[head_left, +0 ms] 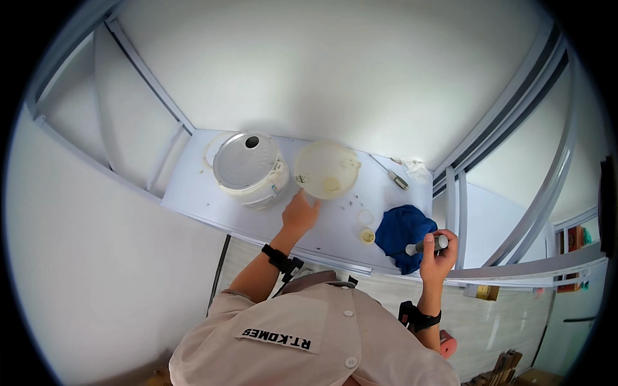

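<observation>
My left hand reaches out over the white table, its fingertips touching the near rim of a round cream-coloured lid that lies flat. Left of the lid lies a white rice cooker body, tipped over with its grey base and a round hole facing up. My right hand is raised at the table's near right edge, closed around a dark grey screwdriver handle. A crumpled blue cloth lies just beside that hand.
A second screwdriver lies at the back right beside a wad of white paper. A small ring, a small round cream part and several tiny screws sit near the cloth. A metal frame rises on the right.
</observation>
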The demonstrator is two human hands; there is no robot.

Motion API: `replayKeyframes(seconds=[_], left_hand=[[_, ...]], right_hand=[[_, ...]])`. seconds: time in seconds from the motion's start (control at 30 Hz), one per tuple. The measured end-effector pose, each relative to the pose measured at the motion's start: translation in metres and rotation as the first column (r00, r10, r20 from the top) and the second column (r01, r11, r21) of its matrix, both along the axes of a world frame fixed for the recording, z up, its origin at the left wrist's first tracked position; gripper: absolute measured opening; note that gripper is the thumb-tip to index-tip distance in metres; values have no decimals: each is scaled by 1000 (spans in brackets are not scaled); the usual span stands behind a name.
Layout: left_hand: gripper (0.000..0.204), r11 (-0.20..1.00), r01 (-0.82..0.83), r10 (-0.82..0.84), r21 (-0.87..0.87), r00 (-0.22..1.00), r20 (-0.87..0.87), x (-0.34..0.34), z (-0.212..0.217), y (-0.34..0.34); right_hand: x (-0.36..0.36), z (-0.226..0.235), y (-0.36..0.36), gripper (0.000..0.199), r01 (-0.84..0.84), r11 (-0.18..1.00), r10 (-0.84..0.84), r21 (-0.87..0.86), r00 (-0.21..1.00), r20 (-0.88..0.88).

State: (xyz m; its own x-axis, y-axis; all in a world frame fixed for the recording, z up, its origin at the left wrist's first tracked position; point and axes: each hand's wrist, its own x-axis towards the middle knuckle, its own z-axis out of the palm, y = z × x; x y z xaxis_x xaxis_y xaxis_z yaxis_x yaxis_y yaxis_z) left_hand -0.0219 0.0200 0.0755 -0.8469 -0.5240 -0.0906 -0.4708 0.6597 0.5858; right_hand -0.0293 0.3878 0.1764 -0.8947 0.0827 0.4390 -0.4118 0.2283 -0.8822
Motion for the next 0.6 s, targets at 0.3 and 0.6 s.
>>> replayKeyframes(seconds=[0.3, 0.6], left_hand=[[15, 976, 83, -162, -201, 893, -419, 61, 40, -13], [15, 828, -165, -286, -535, 698, -657, 104, 100, -80]], right_hand=[[0, -8, -16, 29, -138, 990, 137, -14, 989, -57], [9, -33, -34, 21, -170, 985, 169, 0, 981, -90]])
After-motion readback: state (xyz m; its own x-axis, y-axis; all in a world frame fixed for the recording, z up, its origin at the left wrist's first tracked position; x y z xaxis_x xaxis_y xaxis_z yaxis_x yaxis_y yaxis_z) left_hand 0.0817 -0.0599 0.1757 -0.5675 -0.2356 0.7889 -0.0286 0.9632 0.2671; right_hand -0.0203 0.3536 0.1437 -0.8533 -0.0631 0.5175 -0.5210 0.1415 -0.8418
